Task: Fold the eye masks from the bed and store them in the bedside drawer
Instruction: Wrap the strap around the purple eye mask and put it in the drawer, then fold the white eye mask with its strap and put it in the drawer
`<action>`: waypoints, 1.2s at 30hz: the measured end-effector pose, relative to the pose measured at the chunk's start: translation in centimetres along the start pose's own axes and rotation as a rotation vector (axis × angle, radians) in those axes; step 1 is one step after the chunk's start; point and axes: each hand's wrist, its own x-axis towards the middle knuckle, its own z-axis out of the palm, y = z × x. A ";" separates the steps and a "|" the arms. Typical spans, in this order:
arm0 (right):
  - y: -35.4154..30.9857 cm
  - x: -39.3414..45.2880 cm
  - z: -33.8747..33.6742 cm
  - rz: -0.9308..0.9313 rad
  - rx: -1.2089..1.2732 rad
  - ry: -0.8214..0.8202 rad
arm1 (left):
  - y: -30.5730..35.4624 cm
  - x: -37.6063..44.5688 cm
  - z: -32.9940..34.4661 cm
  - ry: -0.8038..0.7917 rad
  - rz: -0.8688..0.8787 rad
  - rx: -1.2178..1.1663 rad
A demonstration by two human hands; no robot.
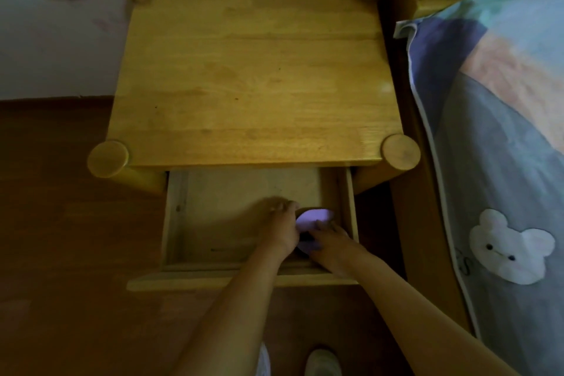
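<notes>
Risk, we judge: our left hand (282,223) and right hand (331,239), fingers curled onto the lilac eye mask (314,218), let it unfold in the drawer (175,217) on release.

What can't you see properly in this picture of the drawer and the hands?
- Purple eye mask, head view: partly covered by the left hand and right hand, so its fold and how many there are cannot be told.
- Fingers of both hands: blurred, grip unclear.
- Drawer back: hidden under the nightstand top.
- Bed cover: cut off by the right edge.
</notes>
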 end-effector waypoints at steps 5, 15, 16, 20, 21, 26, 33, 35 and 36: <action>-1.1 -3.9 -2.6 -0.008 0.069 0.102 | 2.2 -3.3 -5.7 0.052 0.053 0.071; -8.3 -25.2 -17.4 -0.261 0.294 0.511 | 13.1 -21.3 -26.8 0.171 0.237 0.448; -9.1 -28.1 -19.0 -0.288 0.287 0.551 | 14.7 -23.6 -28.9 0.207 0.259 0.476; -12.5 -39.6 -24.3 -0.384 0.285 0.683 | 21.1 -32.6 -36.5 0.315 0.389 0.543; -13.1 -42.5 -25.4 -0.401 0.272 0.706 | 22.7 -34.8 -38.2 0.337 0.422 0.509; -14.6 -55.1 -28.7 -0.469 0.162 0.814 | 29.0 -45.8 -44.1 0.452 0.571 0.387; -16.6 -69.4 -27.1 -0.468 0.127 1.061 | 31.8 -56.5 -48.2 0.548 0.843 0.318; -17.1 -73.3 -25.5 -0.417 0.123 1.119 | 32.7 -58.6 -48.8 0.532 0.927 0.372; -17.4 -75.0 -24.5 -0.387 0.112 1.158 | 33.0 -59.6 -49.1 0.529 0.952 0.415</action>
